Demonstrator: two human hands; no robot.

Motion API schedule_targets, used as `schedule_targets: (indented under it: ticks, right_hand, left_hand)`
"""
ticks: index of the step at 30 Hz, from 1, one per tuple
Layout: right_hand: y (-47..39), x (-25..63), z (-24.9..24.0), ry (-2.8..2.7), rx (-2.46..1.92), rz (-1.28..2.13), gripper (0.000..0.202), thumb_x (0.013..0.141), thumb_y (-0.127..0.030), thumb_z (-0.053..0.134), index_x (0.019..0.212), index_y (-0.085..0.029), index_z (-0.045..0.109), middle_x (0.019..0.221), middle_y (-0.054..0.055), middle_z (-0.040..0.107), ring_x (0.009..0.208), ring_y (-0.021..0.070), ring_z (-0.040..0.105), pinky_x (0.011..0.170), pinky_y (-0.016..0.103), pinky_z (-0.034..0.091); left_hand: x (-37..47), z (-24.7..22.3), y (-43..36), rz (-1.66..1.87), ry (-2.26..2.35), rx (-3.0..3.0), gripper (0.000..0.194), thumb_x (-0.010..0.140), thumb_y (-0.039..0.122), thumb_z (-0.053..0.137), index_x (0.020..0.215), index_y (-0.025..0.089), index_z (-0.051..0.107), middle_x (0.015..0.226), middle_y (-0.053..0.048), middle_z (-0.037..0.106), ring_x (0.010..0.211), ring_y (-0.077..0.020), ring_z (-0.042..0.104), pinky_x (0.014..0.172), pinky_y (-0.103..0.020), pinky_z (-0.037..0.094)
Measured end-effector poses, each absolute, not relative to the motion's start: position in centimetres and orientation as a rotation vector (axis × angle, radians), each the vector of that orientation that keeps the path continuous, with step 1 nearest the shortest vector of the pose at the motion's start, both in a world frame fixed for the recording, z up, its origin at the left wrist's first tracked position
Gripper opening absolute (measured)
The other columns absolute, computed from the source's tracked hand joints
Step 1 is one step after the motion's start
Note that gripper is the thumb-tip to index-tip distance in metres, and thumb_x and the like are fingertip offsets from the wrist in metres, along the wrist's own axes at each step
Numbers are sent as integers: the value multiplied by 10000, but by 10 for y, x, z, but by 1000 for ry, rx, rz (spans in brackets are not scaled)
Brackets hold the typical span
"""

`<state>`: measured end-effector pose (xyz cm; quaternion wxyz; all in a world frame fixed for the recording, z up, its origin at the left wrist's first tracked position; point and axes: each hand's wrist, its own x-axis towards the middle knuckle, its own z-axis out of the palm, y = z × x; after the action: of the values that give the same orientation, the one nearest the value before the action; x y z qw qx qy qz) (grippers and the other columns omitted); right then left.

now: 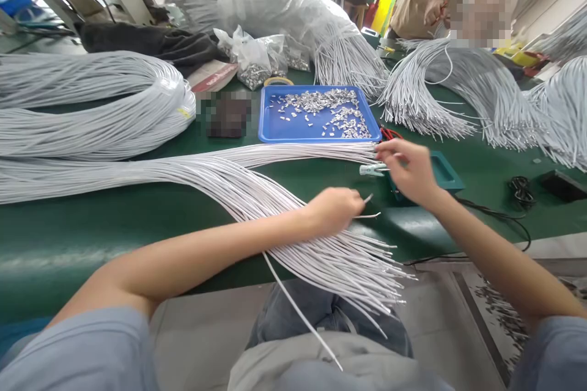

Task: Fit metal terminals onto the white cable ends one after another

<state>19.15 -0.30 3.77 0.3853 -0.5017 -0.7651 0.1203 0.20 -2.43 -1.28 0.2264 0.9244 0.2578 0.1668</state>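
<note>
clasps a cable end (369, 198) in the left hand (334, 211), fingers curled shut around it, over the near white cables (358, 256). reaches with the right hand (408, 168) to the tips of the farther cable bundle (293, 151), near the right corner of the blue tray (287, 128); cannot tell if clamped on any. has loose metal bits (321, 101) in that tray, mostly toward the far and right sides. shows clear bags (257, 64) of metal bits to the far left, and grey cables (348, 55) sticking out of a big plastic bag (275, 0) beyond.
</note>
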Motion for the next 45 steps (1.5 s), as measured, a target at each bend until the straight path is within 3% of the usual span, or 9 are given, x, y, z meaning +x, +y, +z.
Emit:
schedule_targets:
  ticks: [4,8,12,17,24,28,33,40,45]
  right_hand:
    - [-7,152,10,-2188,-1089,815,251,824,-155,475,881,-166,719,758,42,730,654,138,643,605,260,504]
    - [-7,139,-17,-2167,-983,1071,208,809,-164,501,826,-172,708,676,9,686,580,119,573,564,254,463]
    - [-7,145,-22,-2072,-963,1162,156,748,-142,528,601,-181,564,572,-8,595,542,117,517,509,248,404]
    - [-6,145,-20,-1869,-1030,1314,164,789,-183,484,858,-155,630,616,-16,619,508,88,509,505,223,426]
    - [-10,145,-20,-2125,-928,1156,199,800,-141,496,830,-138,693,613,-4,633,511,73,472,521,208,395]
    - [-8,145,-19,-2120,-943,1139,207,809,-127,493,835,-137,698,629,-2,642,526,73,497,537,199,407]
    - [-8,145,-22,-2149,-902,1070,211,809,-95,505,845,-114,712,631,-1,645,528,61,503,538,182,395]
    - [-8,145,-23,-2174,-891,1015,223,801,-59,504,852,-90,719,629,1,649,523,53,490,543,174,391]
    - [-9,145,-25,-2186,-898,1015,229,813,-70,499,865,-105,719,670,15,680,545,66,529,564,185,408]
  left_hand:
    - [1,-12,-57,323,187,3049,116,793,38,577,766,148,605,677,-57,632,624,-184,624,468,-294,404]
    - [-4,3,-47,405,63,3194,182,852,63,503,732,153,605,619,-54,616,585,-175,604,476,-305,346]
    - [-15,27,-13,305,812,3030,159,854,175,514,773,124,641,678,-100,655,601,-216,624,501,-294,313]
    - [-30,37,19,-29,1505,2778,359,970,286,433,847,71,693,793,-184,682,786,-305,672,611,-319,385]
    - [-37,29,31,-221,1654,2703,272,838,-4,431,869,82,688,850,-173,693,834,-303,681,611,-304,388]
    - [-34,31,30,-263,1727,2693,301,788,-51,414,839,87,677,816,-154,687,833,-291,687,606,-292,385]
    - [-32,32,32,-378,1714,2708,272,862,8,416,873,82,678,856,-143,689,826,-257,684,594,-286,374]
    - [-29,25,23,-333,1830,2692,293,959,189,439,925,49,695,991,-188,671,954,-297,660,603,-285,373]
    - [-30,28,25,-375,1888,2541,347,964,230,401,909,55,695,869,-177,701,830,-283,695,626,-288,406]
